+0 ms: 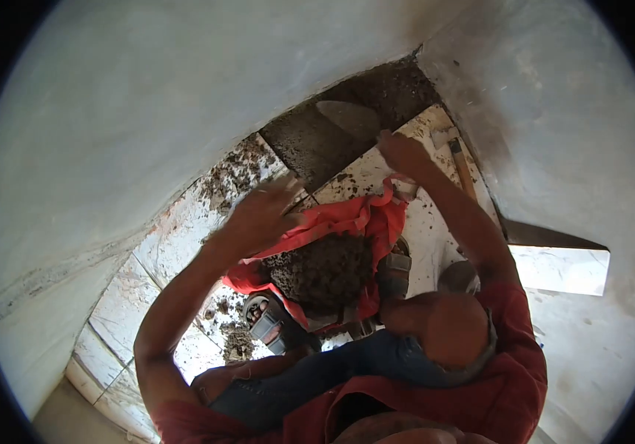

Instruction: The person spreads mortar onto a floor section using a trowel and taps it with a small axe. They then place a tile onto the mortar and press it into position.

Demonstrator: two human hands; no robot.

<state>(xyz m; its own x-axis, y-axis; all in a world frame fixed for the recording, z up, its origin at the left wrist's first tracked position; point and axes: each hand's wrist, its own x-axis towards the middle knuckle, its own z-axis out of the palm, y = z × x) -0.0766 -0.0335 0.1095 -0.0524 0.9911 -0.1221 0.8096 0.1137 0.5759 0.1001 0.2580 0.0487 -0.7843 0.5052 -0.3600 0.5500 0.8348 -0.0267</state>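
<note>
My right hand (405, 155) is closed around the handle of a trowel (352, 120). The trowel's blade lies over a dark bed of mortar (306, 144) in the corner between the two walls. My left hand (262, 211) is raised with its fingers apart and slightly blurred, holding nothing. It is above the tiled floor, beside the far left edge of a red cloth or sack (325, 216). A heap of dark, wet mortar (321, 270) sits on the red material between my feet.
White marbled floor tiles (126, 285) run along the left wall, with mortar crumbs (232, 181) scattered on them. A hammer (462, 170) lies near the right wall. One loose tile (558, 268) is at the right. Plastered walls (147, 103) close in on both sides.
</note>
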